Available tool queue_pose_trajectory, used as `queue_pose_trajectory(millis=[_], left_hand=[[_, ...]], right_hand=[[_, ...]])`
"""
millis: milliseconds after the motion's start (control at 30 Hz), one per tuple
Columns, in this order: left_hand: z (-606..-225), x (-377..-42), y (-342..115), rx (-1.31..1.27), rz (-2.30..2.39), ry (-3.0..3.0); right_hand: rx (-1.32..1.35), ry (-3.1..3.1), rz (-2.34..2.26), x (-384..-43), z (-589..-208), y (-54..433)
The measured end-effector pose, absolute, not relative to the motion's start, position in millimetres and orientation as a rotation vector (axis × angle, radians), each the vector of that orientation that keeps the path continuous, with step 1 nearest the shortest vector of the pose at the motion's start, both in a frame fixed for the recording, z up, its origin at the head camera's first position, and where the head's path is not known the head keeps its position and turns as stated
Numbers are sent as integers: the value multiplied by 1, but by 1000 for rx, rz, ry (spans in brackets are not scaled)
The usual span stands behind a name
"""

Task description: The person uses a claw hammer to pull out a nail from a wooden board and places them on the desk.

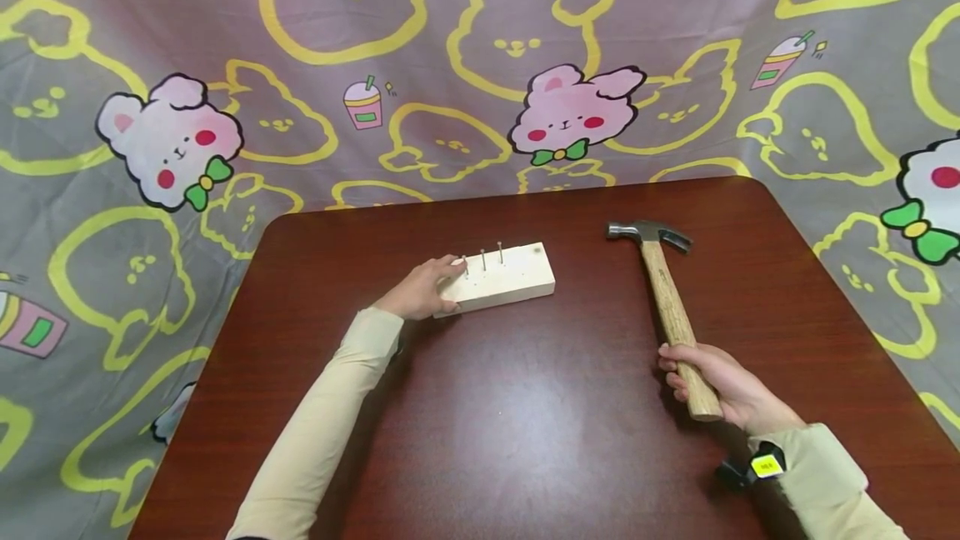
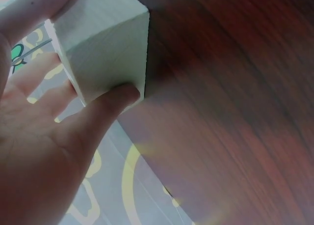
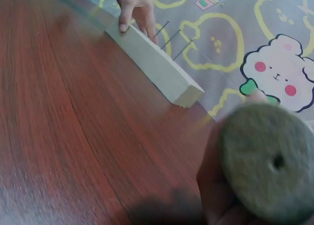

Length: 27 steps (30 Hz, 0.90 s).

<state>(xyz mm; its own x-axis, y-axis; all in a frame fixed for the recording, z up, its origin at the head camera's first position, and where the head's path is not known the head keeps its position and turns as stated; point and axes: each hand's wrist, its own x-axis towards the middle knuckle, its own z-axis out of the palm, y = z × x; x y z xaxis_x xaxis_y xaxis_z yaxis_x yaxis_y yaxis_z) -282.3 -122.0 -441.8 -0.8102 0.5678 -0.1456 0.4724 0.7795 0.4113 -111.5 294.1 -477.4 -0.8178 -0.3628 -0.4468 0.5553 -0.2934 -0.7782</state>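
Note:
A pale wooden block (image 1: 517, 275) lies on the table, with three thin nails (image 1: 483, 262) standing up in its top face. My left hand (image 1: 423, 288) grips the block's left end. In the left wrist view, the thumb presses one face of the block (image 2: 110, 53) and fingers reach round the others. On the right, my right hand (image 1: 727, 382) holds a claw hammer (image 1: 670, 294) near the bottom of its wooden handle. The metal head points away from me, and I cannot tell whether it touches the table. The handle's butt (image 3: 260, 161) looms large in the right wrist view.
The dark red-brown table (image 1: 480, 415) has rounded far corners. Behind it and along the sides hangs a patterned curtain (image 1: 450, 40) with cartoon animals. A dark spot (image 1: 537, 251) marks the block's top near its right end. A band with a small device (image 1: 767, 463) circles the right wrist.

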Motion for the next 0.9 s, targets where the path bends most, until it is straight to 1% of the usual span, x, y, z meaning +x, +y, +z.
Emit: queue_pose_trajectory(millis=[267, 400, 600, 900], left_hand=[[-442, -282, -122, 826, 527, 2712], [-442, -282, -123, 840, 524, 2719], [-443, -282, -123, 828, 521, 2718], [-444, -283, -124, 833, 549, 2714]], right_hand=[[362, 1625, -2063, -109, -481, 291], [328, 1688, -2078, -108, -481, 292], [227, 1620, -2176, -108, -486, 295], [264, 1652, -2209, -107, -492, 291]])
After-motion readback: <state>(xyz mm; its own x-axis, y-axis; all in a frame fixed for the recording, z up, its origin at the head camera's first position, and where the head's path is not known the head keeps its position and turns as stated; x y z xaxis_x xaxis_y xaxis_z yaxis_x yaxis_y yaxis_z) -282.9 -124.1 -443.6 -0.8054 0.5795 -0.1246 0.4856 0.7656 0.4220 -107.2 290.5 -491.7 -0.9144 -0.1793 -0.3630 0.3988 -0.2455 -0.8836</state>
